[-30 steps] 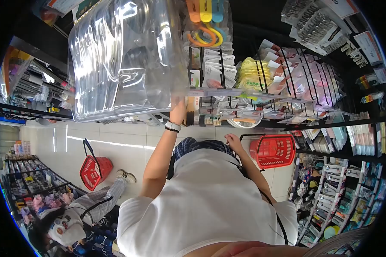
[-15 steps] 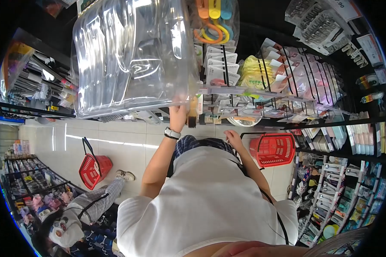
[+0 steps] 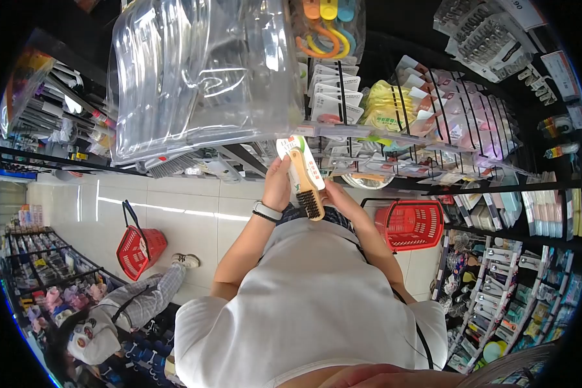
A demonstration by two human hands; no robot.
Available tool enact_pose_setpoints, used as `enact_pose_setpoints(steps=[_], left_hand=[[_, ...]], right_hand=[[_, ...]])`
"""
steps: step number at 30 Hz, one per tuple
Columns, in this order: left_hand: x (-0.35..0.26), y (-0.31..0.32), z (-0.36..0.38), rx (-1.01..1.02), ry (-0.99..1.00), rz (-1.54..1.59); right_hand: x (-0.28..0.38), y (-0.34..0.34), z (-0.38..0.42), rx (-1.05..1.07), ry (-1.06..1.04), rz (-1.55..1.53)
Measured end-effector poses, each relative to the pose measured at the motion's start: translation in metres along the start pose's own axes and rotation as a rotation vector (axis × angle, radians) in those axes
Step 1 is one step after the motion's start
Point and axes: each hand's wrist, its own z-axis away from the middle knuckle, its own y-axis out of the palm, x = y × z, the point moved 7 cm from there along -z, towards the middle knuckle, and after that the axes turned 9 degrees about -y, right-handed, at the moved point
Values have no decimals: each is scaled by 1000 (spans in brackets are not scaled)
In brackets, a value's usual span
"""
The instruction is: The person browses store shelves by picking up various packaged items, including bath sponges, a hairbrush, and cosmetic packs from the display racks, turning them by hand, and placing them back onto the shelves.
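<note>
In front of my waist is a wooden-handled brush (image 3: 306,183) with dark bristles, fixed to a white and green card. My left hand (image 3: 277,183), with a watch on its wrist, grips the upper handle and card edge between thumb and fingers. On the other side, my right hand (image 3: 340,199) has its fingers closed at the card's lower right edge. Some fingertips are hidden behind the card. Beside my right forearm hangs a red shopping basket (image 3: 410,224), its black handle reaching toward that arm.
Clear plastic packs (image 3: 200,84) hang just beyond my hands, with orange, yellow and blue hooked items (image 3: 326,39) beside them. A rack of carded goods (image 3: 388,107) runs right. At left, another person (image 3: 129,307) stands near a red basket (image 3: 140,249) on the tiled floor.
My left hand has drawn the brush away from the rack toward my body. My right hand has risen inward to meet its card. The hanging clear packs have shifted slightly.
</note>
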Motion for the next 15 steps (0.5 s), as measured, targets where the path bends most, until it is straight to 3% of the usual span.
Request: enact_pose_setpoints(steps=[2, 5, 9, 15], left_hand=[[-4, 4, 4, -27, 24, 26], [-5, 8, 9, -21, 22, 44], [-2, 13, 12, -21, 23, 42], [-3, 26, 19, 34, -33, -98]], right_hand=[[11, 18, 8, -69, 43, -248], [18, 32, 16, 160, 35, -45], [15, 36, 22, 171, 54, 183], [17, 34, 29, 139, 41, -207]])
